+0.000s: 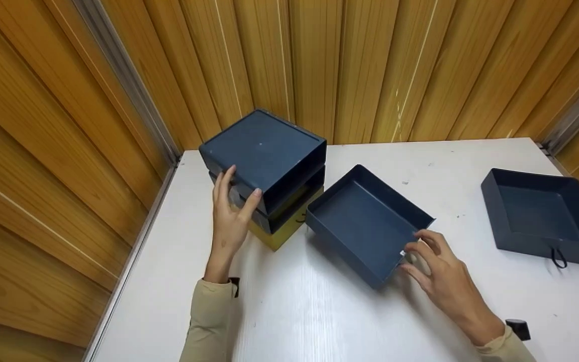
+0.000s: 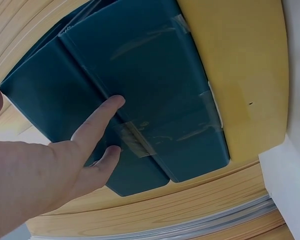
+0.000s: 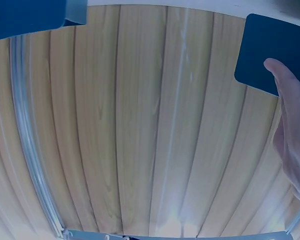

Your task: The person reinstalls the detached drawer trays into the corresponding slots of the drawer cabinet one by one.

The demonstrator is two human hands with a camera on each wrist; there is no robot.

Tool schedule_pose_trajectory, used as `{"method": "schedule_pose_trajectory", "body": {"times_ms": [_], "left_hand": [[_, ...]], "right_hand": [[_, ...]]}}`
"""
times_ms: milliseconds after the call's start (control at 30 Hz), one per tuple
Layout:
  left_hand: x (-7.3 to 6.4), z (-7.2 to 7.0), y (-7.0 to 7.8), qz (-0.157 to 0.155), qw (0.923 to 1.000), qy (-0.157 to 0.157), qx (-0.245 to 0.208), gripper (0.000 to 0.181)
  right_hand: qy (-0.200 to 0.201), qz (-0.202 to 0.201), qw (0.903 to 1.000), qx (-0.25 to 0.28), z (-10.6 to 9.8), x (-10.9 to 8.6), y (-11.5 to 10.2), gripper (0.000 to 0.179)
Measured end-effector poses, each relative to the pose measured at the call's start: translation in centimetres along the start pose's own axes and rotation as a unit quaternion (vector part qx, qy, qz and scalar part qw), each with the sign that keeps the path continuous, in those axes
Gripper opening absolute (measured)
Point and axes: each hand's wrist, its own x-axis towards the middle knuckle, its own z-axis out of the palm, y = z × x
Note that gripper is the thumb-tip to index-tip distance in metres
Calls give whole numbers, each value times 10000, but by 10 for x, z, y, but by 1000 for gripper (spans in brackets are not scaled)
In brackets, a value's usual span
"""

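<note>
A stack of two dark blue drawer casings sits on a yellow casing, their fronts facing right. My left hand lies against the stack's near side with extended fingers; the thumb is at the front corner. In the left wrist view, the fingertips touch the blue side wall near a taped seam. My right hand pinches the front edge of a dark blue drawer, thumb outside and fingers at the rim. The drawer is tilted, its far left corner beside the stack. Its bare outer face shows in the right wrist view.
Another dark blue drawer with a black loop pull stands on the white table at the right. Wood-patterned panels close off the back and left side, with a metal strip at the left corner.
</note>
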Motion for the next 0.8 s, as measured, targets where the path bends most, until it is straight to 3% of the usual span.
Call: {"method": "schedule_pose_trajectory", "body": {"times_ms": [233, 800], "left_hand": [[0, 0, -1, 24, 9999, 95, 70, 77], [-2, 0, -2, 59, 10000, 60, 11, 76]], "right_hand": [[-105, -64, 9997, 187, 8, -5, -22, 48], [45, -309, 9990, 324, 38, 11, -50, 45]]}}
